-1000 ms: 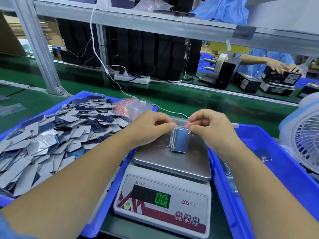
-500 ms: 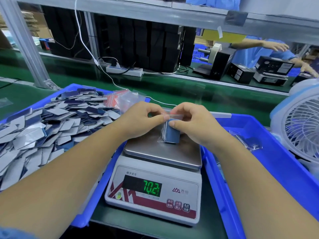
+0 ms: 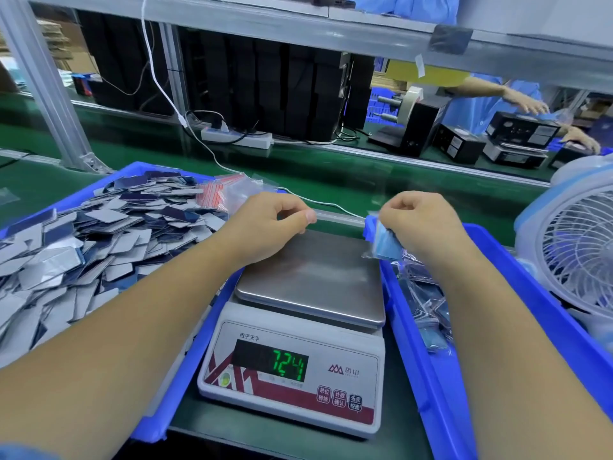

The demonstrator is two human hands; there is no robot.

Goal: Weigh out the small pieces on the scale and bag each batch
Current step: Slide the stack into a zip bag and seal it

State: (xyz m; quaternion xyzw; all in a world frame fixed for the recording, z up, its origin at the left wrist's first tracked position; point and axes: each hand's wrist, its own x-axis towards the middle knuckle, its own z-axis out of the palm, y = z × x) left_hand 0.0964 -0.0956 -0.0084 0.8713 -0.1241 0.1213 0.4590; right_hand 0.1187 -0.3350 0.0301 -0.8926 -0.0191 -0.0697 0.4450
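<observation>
The right hand (image 3: 421, 224) has its grip closed around a filled bag (image 3: 381, 240) of blue pieces, fingers curled over its top so the bag hangs below and slightly inward of the knuckles, its long axis running roughly top to bottom and tilted. That bag sits right over the near-left corner of the right bin (image 3: 497, 327), where other filled bags (image 3: 428, 307) already lie just below and beyond the grip; the drop looks like the step in hand, and the right hand is plainly the nearer one for it. The left hand (image 3: 268, 224) hovers across the scale pan (image 3: 308, 277), fingers curled with thumb against forefinger; whether it pinches anything I cannot tell. From that left grip, the loose pieces (image 3: 99, 234) heaped in the left bin (image 3: 172, 376) lie outward to its left, and the stack of empty red-striped bags (image 3: 225, 194) lies just beyond it. The pan is bare, though the display (image 3: 288, 363) reads about 72.4, probably not yet settled.
</observation>
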